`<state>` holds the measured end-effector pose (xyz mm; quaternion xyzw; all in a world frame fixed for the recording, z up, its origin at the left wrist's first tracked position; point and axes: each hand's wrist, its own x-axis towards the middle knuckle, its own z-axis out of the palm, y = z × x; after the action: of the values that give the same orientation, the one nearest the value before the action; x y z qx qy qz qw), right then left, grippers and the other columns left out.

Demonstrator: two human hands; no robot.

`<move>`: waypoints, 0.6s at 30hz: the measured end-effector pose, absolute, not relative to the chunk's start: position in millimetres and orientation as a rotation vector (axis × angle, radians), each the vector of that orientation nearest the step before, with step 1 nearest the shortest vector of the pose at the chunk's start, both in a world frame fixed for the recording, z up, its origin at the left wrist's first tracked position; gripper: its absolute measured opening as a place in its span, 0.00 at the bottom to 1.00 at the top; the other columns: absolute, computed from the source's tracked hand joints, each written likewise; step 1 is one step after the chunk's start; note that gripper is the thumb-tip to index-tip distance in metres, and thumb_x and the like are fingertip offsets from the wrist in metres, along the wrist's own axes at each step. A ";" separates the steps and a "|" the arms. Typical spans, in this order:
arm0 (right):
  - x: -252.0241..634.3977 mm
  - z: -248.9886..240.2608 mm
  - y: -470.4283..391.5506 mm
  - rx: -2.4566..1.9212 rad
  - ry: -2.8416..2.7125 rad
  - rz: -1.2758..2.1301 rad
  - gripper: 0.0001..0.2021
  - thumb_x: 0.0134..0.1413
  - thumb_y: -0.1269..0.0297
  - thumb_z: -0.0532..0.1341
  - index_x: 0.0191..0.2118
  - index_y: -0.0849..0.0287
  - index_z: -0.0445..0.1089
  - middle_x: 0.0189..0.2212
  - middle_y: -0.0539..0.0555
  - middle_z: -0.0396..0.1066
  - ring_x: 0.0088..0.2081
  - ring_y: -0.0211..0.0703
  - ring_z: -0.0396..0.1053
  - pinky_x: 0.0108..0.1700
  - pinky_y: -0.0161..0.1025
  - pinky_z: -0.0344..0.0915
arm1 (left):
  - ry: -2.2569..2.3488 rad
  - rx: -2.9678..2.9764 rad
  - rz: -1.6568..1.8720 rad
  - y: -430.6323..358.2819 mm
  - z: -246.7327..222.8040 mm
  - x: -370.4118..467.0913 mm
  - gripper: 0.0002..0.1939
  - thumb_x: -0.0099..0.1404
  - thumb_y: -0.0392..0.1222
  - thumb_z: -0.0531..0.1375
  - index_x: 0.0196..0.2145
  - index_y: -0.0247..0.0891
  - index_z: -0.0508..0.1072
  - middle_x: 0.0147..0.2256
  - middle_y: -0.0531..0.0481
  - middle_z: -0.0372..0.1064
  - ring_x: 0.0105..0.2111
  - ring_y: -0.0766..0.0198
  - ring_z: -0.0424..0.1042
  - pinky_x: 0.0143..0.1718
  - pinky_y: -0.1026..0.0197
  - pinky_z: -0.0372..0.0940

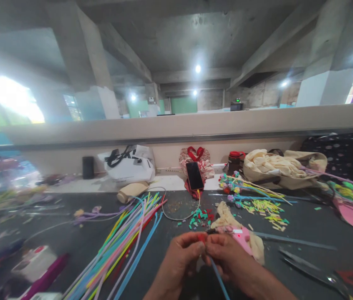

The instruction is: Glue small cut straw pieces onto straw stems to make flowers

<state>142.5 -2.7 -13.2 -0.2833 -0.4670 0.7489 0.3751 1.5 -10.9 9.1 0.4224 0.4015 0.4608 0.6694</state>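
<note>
Nearest to us, the blue strip (218,277) runs back towards our body from under the fingers. Our left hand (178,256) has its fingertips closed on a small red piece (202,238), and our right hand (231,254) pinches the strip close beside it. The fingertips nearly meet; we cannot tell whether red piece and strip are joined. We judge the step in hand to be fine fitting or shaping at the strip's end, so the next move calls for a light, steady pinch with the two parts lined up, neither bent nor crushed.

Right of the fingers, scissors (317,273) lie on the desk (170,287). Just beyond the fingers on that side, what looks like a pink glue gun (242,241) rests by a cream cloth (225,214); if its tip is hot, our knuckles need care. Left of the fingers spreads a bundle of coloured strips (122,250).

Farther ahead are green and red bits (200,216), with yellow bits (262,206) and flower-tipped stems (234,187) to their right. Beyond them, a phone (194,176) leans upright, straight ahead of the fingers.
</note>
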 end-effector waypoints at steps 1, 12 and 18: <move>142.9 -14.1 -2.0 -0.735 -1.202 1.906 0.15 0.43 0.56 0.61 0.22 0.64 0.63 0.15 0.45 0.59 0.12 0.25 0.51 0.13 0.25 0.43 | 0.895 0.969 1.055 -11.9 9.0 2.3 0.18 0.42 0.46 0.65 0.29 0.30 0.73 0.16 0.49 0.68 0.13 0.73 0.57 0.14 0.70 0.46; 145.2 -5.2 -3.7 -0.825 -1.373 1.636 0.14 0.32 0.57 0.67 0.23 0.63 0.70 0.14 0.45 0.61 0.16 0.27 0.52 0.18 0.27 0.47 | 1.076 1.283 1.312 -12.6 12.5 2.9 0.07 0.41 0.39 0.64 0.21 0.34 0.75 0.20 0.54 0.63 0.23 0.67 0.62 0.25 0.66 0.56; 145.6 -5.9 -3.2 -0.762 -1.433 1.557 0.15 0.33 0.55 0.66 0.20 0.64 0.72 0.14 0.45 0.58 0.19 0.30 0.50 0.23 0.29 0.49 | 1.076 1.473 1.251 -15.7 14.8 2.6 0.07 0.47 0.41 0.61 0.23 0.36 0.77 0.22 0.52 0.60 0.26 0.65 0.61 0.28 0.66 0.56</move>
<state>145.6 -3.2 -5.9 -0.3055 -0.5748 0.6244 0.4318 2.6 -15.7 14.8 0.5954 0.4348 0.5054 0.4484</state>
